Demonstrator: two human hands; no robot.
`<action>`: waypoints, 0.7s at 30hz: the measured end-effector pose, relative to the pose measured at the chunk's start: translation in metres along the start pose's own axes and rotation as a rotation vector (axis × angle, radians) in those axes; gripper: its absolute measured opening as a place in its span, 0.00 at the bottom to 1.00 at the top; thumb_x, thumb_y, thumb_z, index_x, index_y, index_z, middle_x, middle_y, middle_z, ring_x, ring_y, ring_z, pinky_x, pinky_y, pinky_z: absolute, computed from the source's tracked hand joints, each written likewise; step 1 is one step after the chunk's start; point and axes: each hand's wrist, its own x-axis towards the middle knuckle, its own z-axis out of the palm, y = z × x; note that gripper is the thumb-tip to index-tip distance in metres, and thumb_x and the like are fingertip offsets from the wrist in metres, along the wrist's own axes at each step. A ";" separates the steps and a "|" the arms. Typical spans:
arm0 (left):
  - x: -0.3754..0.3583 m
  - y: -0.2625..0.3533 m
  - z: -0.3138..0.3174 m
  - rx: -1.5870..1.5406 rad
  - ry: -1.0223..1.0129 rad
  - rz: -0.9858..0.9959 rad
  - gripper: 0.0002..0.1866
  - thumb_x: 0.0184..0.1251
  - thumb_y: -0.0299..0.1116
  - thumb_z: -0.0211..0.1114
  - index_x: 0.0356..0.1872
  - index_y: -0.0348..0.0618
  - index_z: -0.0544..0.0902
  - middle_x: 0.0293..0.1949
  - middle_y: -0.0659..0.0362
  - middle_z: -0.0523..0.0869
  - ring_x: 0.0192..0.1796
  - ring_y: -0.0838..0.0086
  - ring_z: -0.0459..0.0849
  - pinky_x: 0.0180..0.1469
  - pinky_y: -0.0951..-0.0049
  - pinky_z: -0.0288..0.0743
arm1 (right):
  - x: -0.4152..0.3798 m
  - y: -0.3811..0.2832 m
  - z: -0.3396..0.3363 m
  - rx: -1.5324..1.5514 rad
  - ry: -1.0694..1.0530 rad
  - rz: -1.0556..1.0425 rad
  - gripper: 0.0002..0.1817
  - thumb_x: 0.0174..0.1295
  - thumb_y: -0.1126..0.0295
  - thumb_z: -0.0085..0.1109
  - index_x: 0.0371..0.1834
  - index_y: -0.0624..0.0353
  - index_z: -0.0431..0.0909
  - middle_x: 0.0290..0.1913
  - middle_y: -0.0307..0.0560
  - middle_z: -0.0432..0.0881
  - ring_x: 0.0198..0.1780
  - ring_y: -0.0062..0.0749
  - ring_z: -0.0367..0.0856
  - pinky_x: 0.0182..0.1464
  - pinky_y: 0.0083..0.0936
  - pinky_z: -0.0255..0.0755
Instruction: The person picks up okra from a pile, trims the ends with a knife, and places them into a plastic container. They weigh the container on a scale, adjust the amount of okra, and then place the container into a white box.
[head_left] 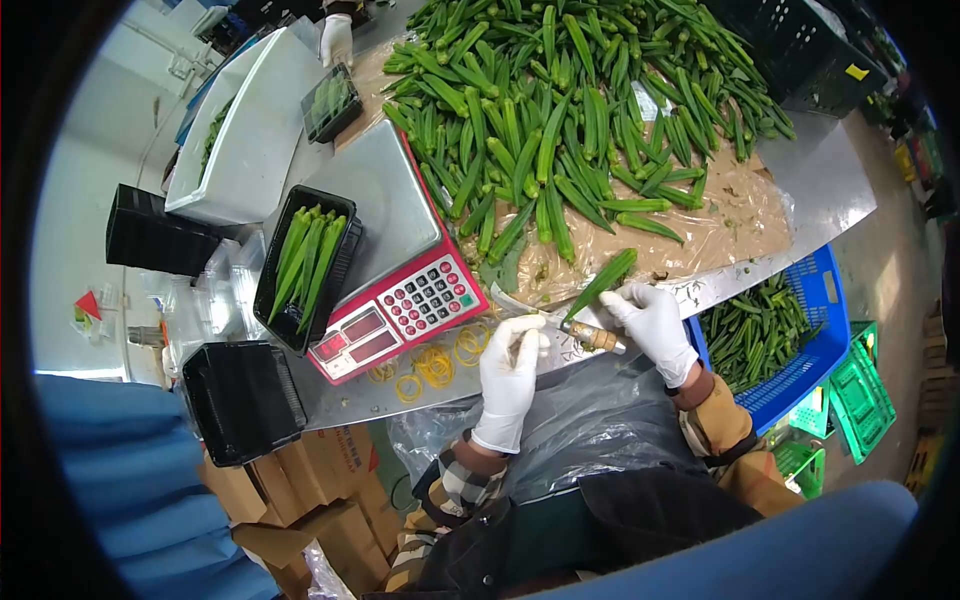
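My right hand [655, 328], in a white glove, has its fingertips against a single green okra pod [603, 283], apparently pinching it. The pod slants over the table's front edge. Just below it is a knife [595, 337] with a light wooden handle, its curved blade pointing left. My left hand [510, 385], also gloved, is beside the blade with fingers curled in; what they hold, if anything, is hidden. A large okra pile [560, 110] covers the plastic-wrapped cardboard [735, 225] beyond my hands. Left of them, a black tray of okra [310, 262] rests on the red scale [400, 300].
Yellow rubber bands [433, 366] lie below the scale. Empty black trays [240, 400] and a white foam box [245, 125] stand left. A blue crate [835, 320] of okra is at right. Another person's gloved hand [336, 40] is near a small packed tray [331, 103].
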 end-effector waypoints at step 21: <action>-0.019 -0.003 0.005 -0.048 -0.006 -0.046 0.09 0.75 0.20 0.56 0.51 0.36 0.80 0.45 0.60 0.84 0.43 0.79 0.84 0.49 0.78 0.79 | 0.026 -0.026 0.013 0.021 -0.045 0.237 0.20 0.66 0.56 0.65 0.27 0.64 0.84 0.17 0.39 0.81 0.15 0.20 0.76 0.20 0.21 0.69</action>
